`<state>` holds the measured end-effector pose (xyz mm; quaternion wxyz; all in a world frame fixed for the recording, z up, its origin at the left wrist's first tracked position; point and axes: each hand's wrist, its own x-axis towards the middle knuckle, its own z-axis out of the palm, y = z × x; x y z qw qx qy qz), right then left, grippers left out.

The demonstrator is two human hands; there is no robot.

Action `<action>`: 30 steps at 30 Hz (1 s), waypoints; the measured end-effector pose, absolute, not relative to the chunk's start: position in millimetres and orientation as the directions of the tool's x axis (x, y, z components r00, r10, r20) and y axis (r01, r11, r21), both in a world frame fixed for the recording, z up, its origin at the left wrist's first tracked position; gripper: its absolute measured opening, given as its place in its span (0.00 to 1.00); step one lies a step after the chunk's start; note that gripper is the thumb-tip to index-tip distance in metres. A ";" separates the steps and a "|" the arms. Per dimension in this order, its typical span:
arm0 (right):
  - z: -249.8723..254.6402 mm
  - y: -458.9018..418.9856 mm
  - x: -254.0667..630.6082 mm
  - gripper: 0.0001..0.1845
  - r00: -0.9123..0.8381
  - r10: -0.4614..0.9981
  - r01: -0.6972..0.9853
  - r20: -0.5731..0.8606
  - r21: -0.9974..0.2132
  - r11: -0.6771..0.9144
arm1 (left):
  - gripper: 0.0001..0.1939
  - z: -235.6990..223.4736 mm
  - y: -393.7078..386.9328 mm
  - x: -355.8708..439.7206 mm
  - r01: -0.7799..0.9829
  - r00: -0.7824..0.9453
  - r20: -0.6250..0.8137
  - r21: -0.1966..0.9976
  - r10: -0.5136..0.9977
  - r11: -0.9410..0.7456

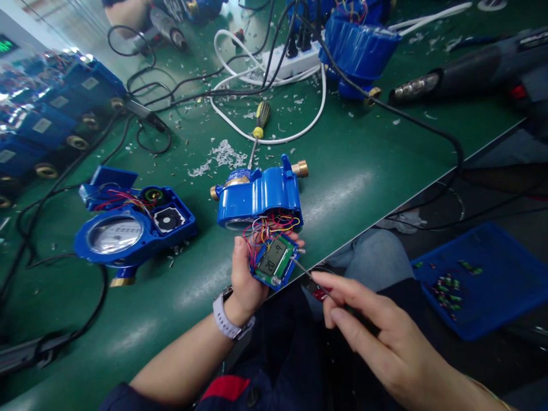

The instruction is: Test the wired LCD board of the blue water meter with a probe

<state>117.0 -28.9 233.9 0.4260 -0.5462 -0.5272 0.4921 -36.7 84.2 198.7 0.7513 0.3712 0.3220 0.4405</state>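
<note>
My left hand (248, 282) supports a small circuit board (285, 260) in a blue frame, thumb along its side. Its LCD screen (273, 257) shows digits. Red, yellow and other coloured wires (274, 222) run from the board into an open blue water meter (261, 197) with brass ends, lying on its side on the table. Pinched in my right hand (372, 319) is a thin pointed metal tool (306, 271), its tip at the board's right edge near a small coil spring (301, 250). The tool's full shape is hidden by my fingers.
Another opened blue meter (128, 228) lies left. A yellow-black screwdriver (262, 117) rests behind, among plastic scraps. Cables, a white power strip (295, 60), a heat gun (466, 71) and several blue meters (60, 103) surround it. A blue tray (505, 285) holds small parts. Another person's arm (128, 14) shows.
</note>
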 end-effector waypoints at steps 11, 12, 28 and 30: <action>197.4 31.8 161.5 0.34 0.394 0.892 -0.011 -0.221 -0.972 -0.236 | 0.37 203.5 89.8 -43.8 -0.424 0.553 -0.269 0.724 0.789 0.544; 194.8 39.9 163.8 0.37 0.389 0.893 -0.018 -0.227 -0.971 -0.240 | 0.38 203.8 89.8 -44.4 -0.424 0.562 -0.276 0.713 0.780 0.558; 211.6 20.6 119.4 0.33 -0.106 0.836 0.525 0.538 -0.684 0.506 | 0.36 212.2 87.9 -50.7 -0.515 0.616 -0.374 0.475 0.693 0.714; 210.1 14.6 108.2 0.30 -0.248 0.782 0.560 0.572 -0.574 0.597 | 0.33 212.9 83.3 -47.4 -0.566 0.521 -0.454 0.451 0.723 0.690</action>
